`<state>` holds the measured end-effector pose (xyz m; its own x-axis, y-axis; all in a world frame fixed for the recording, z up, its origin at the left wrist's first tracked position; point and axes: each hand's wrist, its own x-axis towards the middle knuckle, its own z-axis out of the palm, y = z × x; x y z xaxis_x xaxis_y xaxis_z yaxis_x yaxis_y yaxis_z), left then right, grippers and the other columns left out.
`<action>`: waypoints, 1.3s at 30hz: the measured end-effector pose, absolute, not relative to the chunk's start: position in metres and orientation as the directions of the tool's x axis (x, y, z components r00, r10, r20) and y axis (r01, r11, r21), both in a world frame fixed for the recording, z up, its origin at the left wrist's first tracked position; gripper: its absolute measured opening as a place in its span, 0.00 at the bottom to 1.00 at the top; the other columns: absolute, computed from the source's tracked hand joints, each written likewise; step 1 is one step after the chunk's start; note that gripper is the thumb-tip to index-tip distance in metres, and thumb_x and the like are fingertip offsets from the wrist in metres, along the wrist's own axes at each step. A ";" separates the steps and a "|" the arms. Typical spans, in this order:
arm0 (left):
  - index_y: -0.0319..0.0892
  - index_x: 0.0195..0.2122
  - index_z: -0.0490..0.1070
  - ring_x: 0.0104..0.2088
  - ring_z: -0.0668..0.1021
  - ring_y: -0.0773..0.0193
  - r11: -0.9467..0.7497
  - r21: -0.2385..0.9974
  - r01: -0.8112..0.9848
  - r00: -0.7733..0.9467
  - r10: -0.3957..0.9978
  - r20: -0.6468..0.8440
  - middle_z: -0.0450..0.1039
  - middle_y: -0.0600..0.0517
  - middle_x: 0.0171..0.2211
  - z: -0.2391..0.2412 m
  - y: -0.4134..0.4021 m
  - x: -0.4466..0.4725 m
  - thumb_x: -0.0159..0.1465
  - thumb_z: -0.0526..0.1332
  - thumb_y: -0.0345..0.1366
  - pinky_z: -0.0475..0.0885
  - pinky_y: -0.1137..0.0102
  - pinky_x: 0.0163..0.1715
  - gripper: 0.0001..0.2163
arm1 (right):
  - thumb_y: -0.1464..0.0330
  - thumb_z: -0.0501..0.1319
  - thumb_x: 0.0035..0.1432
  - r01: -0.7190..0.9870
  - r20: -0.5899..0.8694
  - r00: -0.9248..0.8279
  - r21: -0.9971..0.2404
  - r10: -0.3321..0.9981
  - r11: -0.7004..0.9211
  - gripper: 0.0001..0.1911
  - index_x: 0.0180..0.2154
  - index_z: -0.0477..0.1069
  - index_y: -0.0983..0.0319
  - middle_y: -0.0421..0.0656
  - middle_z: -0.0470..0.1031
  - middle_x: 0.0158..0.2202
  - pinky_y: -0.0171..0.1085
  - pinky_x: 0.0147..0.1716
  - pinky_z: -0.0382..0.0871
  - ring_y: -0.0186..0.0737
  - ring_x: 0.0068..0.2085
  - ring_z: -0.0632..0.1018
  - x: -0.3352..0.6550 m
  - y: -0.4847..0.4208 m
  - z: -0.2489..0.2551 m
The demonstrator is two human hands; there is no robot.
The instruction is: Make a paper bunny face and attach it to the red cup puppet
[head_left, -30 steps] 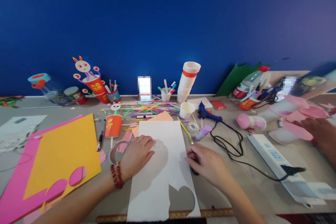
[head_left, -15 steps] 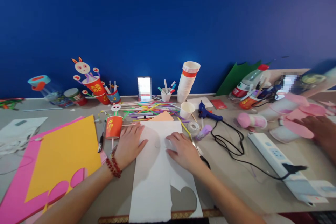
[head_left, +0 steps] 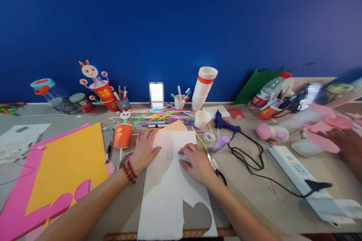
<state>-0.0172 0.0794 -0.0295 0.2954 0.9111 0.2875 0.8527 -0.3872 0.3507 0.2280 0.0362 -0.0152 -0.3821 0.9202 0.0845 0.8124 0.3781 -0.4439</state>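
Note:
A long white sheet of paper (head_left: 169, 192) with cut-out notches at its near end lies in front of me on the grey table (head_left: 254, 196). My left hand (head_left: 145, 150) rests flat on the sheet's far left corner, fingers stretched out; a red bead bracelet is on that wrist. My right hand (head_left: 198, 163) lies palm down on the sheet's far right part, fingers loosely curved; whether anything is under them I cannot make out. Black-handled scissors (head_left: 219, 171) lie just right of that hand.
Orange (head_left: 68, 169) and pink card sheets lie at left. A red paper cup (head_left: 122, 135), coloured straws (head_left: 161, 116), a stack of cups (head_left: 203, 88), a blue glue gun (head_left: 224, 123) with black cord, tape and a power strip (head_left: 294, 167) crowd the table. Another person's hand (head_left: 346, 145) rests at far right on pink pieces.
My right hand left the scissors and moved up-left onto the white sheet. My left hand slid farther up to the sheet's far left corner.

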 end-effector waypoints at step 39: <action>0.39 0.62 0.61 0.64 0.63 0.45 -0.509 0.036 0.860 0.464 0.809 0.360 0.61 0.39 0.64 -0.009 0.039 -0.011 0.67 0.56 0.31 0.62 0.49 0.60 0.22 | 0.70 0.63 0.57 0.802 -0.022 -0.440 -0.459 0.898 0.382 0.11 0.44 0.73 0.57 0.43 0.73 0.44 0.39 0.46 0.65 0.45 0.46 0.74 0.229 0.028 -0.010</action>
<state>-0.0110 0.0393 -0.0086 0.4640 0.8091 0.3605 0.8600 -0.5091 0.0356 0.2293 0.0280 -0.0098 -0.4398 0.8979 -0.0218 0.8024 0.3818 -0.4587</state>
